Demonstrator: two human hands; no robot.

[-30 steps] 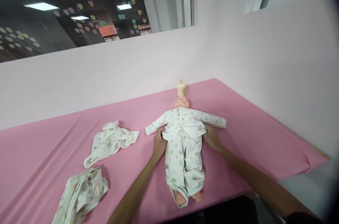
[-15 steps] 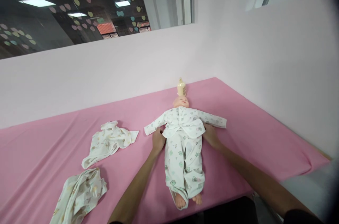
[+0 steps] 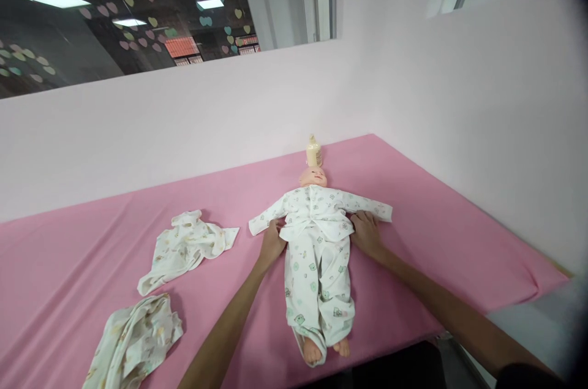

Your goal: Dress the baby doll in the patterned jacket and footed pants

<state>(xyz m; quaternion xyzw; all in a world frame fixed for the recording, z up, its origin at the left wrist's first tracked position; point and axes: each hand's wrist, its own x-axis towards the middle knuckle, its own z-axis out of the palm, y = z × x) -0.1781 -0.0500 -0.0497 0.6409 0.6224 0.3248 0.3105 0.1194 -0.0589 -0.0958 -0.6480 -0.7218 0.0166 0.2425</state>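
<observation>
A baby doll (image 3: 313,177) lies on its back, head toward the wall, feet toward me. It wears a white printed long-sleeved baby shirt (image 3: 312,208), arms spread out, and matching baby pants (image 3: 307,275). Both bare feet stick out of the pant legs. At the left side of the shirt's hem, my left hand (image 3: 272,241) is closed on the cloth, its fingertips partly hidden. My right hand (image 3: 366,231) grips the hem on the opposite side, below the sleeve, with curled fingers.
A cream pump bottle (image 3: 314,152) stands behind the doll's head near the wall. Two crumpled printed baby garments lie to the left, one farther back (image 3: 186,248) and one nearer (image 3: 133,340). Pink cloth (image 3: 413,242) covers the table, with walls behind and at the right.
The shirt's hem on the right side has been drawn flatter and bunches more across the waist. My right hand shows more of its fingers. The doll stays in place.
</observation>
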